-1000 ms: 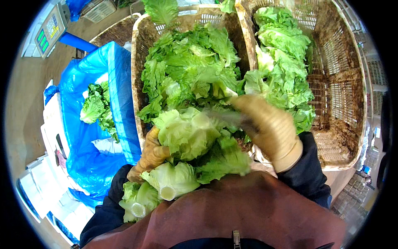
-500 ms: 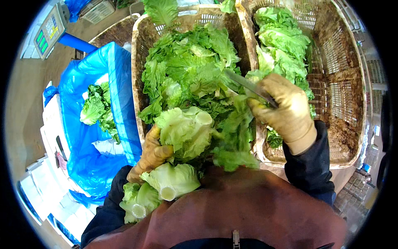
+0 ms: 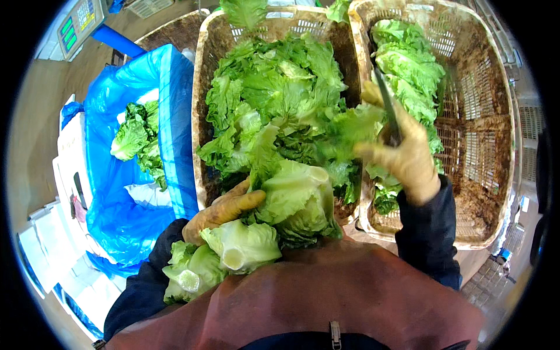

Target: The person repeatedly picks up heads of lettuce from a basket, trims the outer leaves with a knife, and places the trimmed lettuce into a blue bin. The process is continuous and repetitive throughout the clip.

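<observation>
My left hand (image 3: 224, 211), in a yellowish glove, grips a lettuce head (image 3: 300, 195) from its left side, with the pale cut stem upward. Two more lettuce heads (image 3: 248, 245) lie in the crook of my left arm against the brown apron (image 3: 326, 286), their round stem ends showing. In my gloved right hand (image 3: 402, 160) is a knife (image 3: 385, 96), its blade pointing up and away, while thumb and forefinger are partly spread. A blurred loose leaf (image 3: 359, 125) is just left of that hand, above the crate of leaves; whether the fingers touch it I cannot tell.
Ahead stands a dirty plastic crate (image 3: 200, 111) heaped with loose leaves. The crate (image 3: 507, 125) at right holds a row of lettuce heads (image 3: 411, 64). On the left, a blue-lined bin (image 3: 178, 116) contains some lettuce; a scale display (image 3: 76, 26) rises behind it.
The lettuce in my left hand has moved right and nearer my body. My right hand has turned the knife upright and opened its thumb; the leaves hanging beside the lettuce have come away.
</observation>
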### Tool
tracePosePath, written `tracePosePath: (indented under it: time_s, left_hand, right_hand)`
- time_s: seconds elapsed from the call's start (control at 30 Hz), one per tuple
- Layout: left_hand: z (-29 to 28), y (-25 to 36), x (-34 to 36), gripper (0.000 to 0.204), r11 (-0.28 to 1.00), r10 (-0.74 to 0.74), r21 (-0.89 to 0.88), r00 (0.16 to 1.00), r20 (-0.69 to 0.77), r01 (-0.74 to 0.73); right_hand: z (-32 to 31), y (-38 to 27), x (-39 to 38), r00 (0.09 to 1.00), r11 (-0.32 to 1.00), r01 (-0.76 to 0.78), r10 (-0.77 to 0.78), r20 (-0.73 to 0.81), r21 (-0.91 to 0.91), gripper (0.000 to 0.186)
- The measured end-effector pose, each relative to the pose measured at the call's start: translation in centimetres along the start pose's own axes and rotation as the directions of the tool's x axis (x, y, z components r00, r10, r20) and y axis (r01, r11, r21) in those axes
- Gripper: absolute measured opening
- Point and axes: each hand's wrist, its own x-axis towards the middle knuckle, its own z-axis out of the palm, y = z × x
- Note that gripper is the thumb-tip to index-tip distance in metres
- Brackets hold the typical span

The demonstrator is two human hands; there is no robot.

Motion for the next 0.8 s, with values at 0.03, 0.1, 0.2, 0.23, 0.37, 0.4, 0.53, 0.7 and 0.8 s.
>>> tracePosePath:
  time_s: [0.03,0.1,0.2,0.23,0.37,0.4,0.53,0.7,0.8]
  left_hand:
    - [-0.1,-0.2,0.1,0.071,1.000,0.015,-0.014,1.000,0.024,-0.015]
    - [-1.7,-1.2,1.2,0.071,0.995,0.092,-0.040,0.995,0.031,-0.090]
    - [-3.6,-2.0,2.7,0.073,0.963,0.258,-0.037,0.952,-0.162,-0.267]
    - [-6.2,-1.7,2.8,0.076,0.948,0.291,0.243,0.872,-0.393,-0.206]
    - [-6.4,-0.8,-0.1,0.082,0.703,0.653,0.637,0.644,-0.399,-0.318]
    - [-7.6,-0.9,-0.2,0.081,0.423,0.838,0.781,0.525,-0.146,-0.459]
    - [-4.7,2.2,-2.2,0.059,0.499,0.472,0.772,0.871,0.139,-0.393]
    - [-11.1,-4.2,-7.9,0.048,0.832,0.250,-0.521,0.967,0.042,-0.192]
    - [-13.5,-3.8,-11.8,0.055,0.662,0.491,-0.543,0.846,-0.206,-0.517]
  right_hand:
    - [0.6,0.3,-0.2,0.994,0.985,0.006,0.013,0.112,-0.171,0.053]
    - [1.6,0.7,0.1,0.938,0.869,0.145,0.031,0.345,-0.474,0.068]
    - [0.9,2.4,-0.4,0.919,0.943,-0.211,0.281,0.278,-0.256,0.064]
    - [1.3,0.9,-0.8,0.919,0.870,-0.319,0.381,0.102,-0.377,0.062]
    - [3.2,0.7,-2.2,0.905,0.445,0.416,-0.292,0.311,-0.793,0.069]
    - [4.1,0.4,-2.4,0.876,0.378,0.474,-0.295,0.382,-0.795,0.069]
    - [10.0,1.3,-1.6,0.874,0.753,0.423,-0.191,0.448,-0.505,0.061]
    - [15.8,-0.4,2.3,0.868,0.896,0.007,0.215,0.448,-0.444,0.064]
    - [19.9,-1.1,5.0,0.874,0.948,-0.005,0.159,0.460,-0.319,0.059]
